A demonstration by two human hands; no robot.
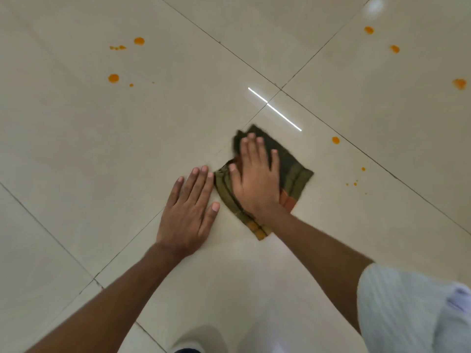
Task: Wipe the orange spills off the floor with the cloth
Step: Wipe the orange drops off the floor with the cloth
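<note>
Because the cloth [293,171] is a thin, soft, folded fabric lying flat on the tiled floor [127,149], it will handle as a light, limp item that offers no stiffness of its own; any wiping force must come from a palm pressed over it. The cloth sits near the centre of the view, close to a grout joint, with its dark green and orange-striped edges showing around the hand. The right hand [256,177] lies flat on top of it, fingers spread and extended, so the grip here is an open-palm press and not a pinch; nothing is enclosed by the fingers. The left hand [190,212] rests flat on the bare floor just beside the left edge of the cloth, fingers open, holding nothing, apparently as a brace. The glossy tile is probably slippery, so the cloth should slide easily but may bunch or unfold if pushed from one corner; pressing over its middle is the better hold. Orange spills remain: a nearby drop [336,140] to the right of the cloth, small specks [354,184] further right, a cluster [113,78] at upper left, and drops [394,48] at upper right, all apart from the cloth.
</note>
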